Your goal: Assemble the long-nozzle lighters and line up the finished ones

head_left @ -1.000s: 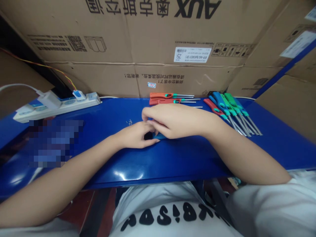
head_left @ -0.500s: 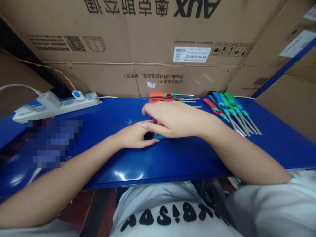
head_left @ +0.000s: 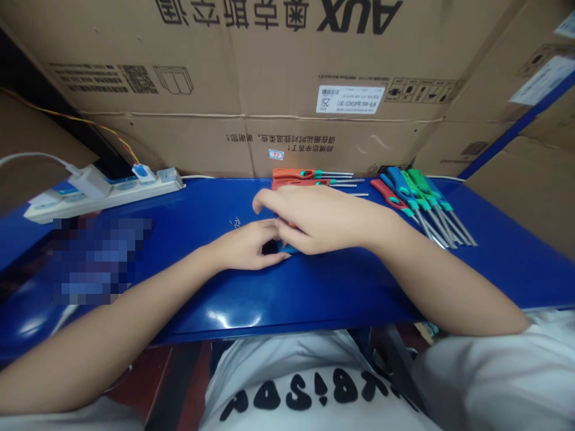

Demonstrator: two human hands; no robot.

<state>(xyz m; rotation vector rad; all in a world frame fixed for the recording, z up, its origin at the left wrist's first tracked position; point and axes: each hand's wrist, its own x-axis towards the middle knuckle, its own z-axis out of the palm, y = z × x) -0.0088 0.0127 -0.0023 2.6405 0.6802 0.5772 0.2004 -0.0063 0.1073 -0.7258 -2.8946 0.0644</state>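
My left hand (head_left: 247,244) rests on the blue table with its thumb and fingers around the end of a blue lighter (head_left: 287,248), of which only a small part shows. Over it lies my right hand (head_left: 309,215), palm down, its index finger curved out to the left. The right thumb and other fingertips come together beside the left fingertips; whatever they pinch is too small or hidden. Just behind the right hand, orange long-nosed lighters (head_left: 291,174) with metal tubes lie side by side, partly covered by it.
Several red, blue and green long-nosed lighters (head_left: 415,188) lie fanned out at the right. A white power strip (head_left: 121,193) with plugs stands at the back left. Cardboard (head_left: 188,140) walls off the back of the blue table (head_left: 359,287).
The right hand has shifted slightly, its index finger a little farther left and its thumb closer over the left fingertips. The left hand stays in place.
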